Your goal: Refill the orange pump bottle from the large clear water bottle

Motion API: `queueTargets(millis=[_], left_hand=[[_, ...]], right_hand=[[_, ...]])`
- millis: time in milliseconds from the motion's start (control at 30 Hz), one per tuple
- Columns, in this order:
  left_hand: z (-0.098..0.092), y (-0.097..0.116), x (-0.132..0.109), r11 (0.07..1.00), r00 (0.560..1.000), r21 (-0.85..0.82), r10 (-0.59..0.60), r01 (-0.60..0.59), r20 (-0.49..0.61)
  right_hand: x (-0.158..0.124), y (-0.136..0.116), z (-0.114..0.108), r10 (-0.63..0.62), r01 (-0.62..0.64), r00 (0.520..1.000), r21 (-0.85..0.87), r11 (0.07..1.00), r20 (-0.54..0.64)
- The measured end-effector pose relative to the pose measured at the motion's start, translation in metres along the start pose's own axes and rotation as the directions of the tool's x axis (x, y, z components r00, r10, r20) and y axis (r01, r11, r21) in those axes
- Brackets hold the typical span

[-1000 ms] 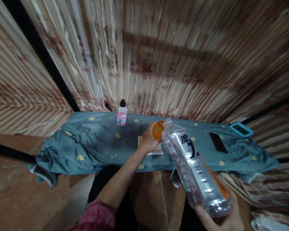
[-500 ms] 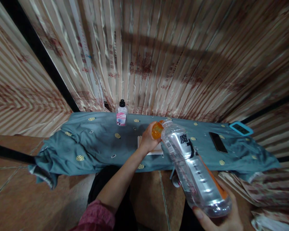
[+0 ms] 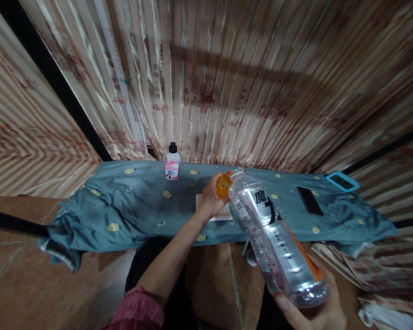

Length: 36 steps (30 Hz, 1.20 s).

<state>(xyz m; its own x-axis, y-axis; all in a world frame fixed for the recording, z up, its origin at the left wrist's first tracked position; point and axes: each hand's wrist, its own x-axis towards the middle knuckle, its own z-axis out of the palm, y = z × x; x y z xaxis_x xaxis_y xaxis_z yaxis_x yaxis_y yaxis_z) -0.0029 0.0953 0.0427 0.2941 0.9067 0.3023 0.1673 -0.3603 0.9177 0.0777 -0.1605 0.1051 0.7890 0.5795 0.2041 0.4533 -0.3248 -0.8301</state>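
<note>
1. I see my right hand (image 3: 313, 311) wrapped under the base of a clear plastic bottle (image 3: 271, 238), fingers curled around its bottom end, down at the lower right of the view.
2. The bottle's long axis runs on a slant from that base up and to the left; its neck points away from me, toward the curtain (image 3: 227, 82).
3. My left hand (image 3: 209, 199) is closed around the orange cap (image 3: 223, 184) at the bottle's mouth, fingers gripping it.
4. The neck hangs over the near part of the cloth-covered table (image 3: 131, 206), above a white pad (image 3: 215, 213).
5. The table's front edge crosses beneath the bottle's middle; its base end is out over the brown floor (image 3: 55, 293).
6. Open cloth lies to the left. A small pink-labelled bottle (image 3: 172, 162) stands at the back edge, well apart.
7. A dark phone (image 3: 310, 201) lies to the right, near the bottle's shoulder; a blue-cased device (image 3: 342, 181) sits at the far right corner.
</note>
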Motion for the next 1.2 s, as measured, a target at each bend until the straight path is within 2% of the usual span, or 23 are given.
queueTargets(millis=[267, 567, 1067, 1200], left_hand=[[0.001, -0.003, 0.0, 1.0, 1.0, -0.017, -0.001, 0.001, 0.0], [0.002, -0.004, -0.001, 0.998, 1.0, -0.056, -0.024, 0.024, 0.001], [0.002, -0.006, -0.001, 0.998, 1.0, -0.06, 0.014, -0.015, -0.007], [0.001, -0.006, -0.001, 0.999, 1.0, -0.052, 0.009, -0.009, 0.001]], right_hand=[[0.001, 0.008, 0.0, -0.024, 0.023, 0.999, -0.023, 0.999, -0.029], [0.003, 0.013, -0.003, -0.106, 0.101, 0.993, -0.111, 0.989, -0.045], [0.004, 0.012, -0.006, -0.04, 0.029, 0.998, -0.225, 0.974, -0.045], [0.004, 0.009, -0.006, -0.058, 0.051, 0.998, -0.196, 0.979, -0.03]])
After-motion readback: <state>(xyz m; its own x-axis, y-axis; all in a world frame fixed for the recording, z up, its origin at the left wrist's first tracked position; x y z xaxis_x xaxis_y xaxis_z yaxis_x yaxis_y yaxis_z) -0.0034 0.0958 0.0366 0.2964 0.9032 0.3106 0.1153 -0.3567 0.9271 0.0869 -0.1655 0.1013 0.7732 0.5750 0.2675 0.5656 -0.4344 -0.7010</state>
